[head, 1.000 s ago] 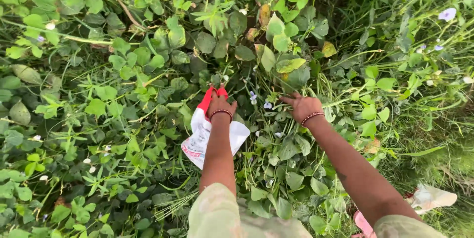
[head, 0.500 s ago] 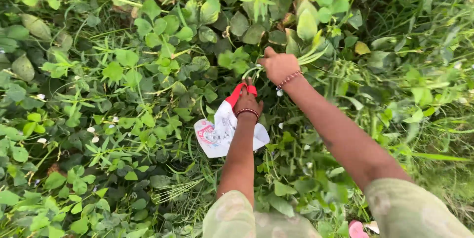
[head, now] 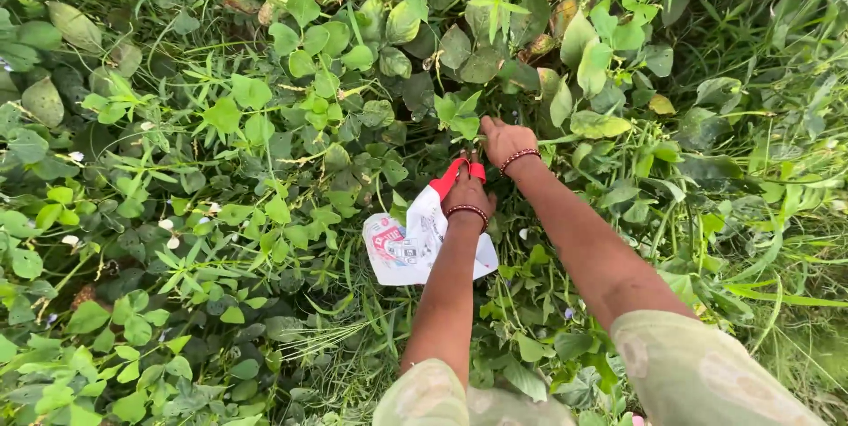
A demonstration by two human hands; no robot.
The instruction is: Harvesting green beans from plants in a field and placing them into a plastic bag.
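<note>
I see the left hand [head: 468,192] clenched on a crumpled white bag [head: 415,245], red at its top; right hand [head: 505,139] pinching green leaves [head: 459,112].

Dense green broad-leaved vines [head: 265,125] crowd all sides of both hands, no open gap showing. The white plastic bag with red handles [head: 408,240] hangs left of the left hand [head: 466,192]. Tall grass blades [head: 777,214] close off the right side.
</note>
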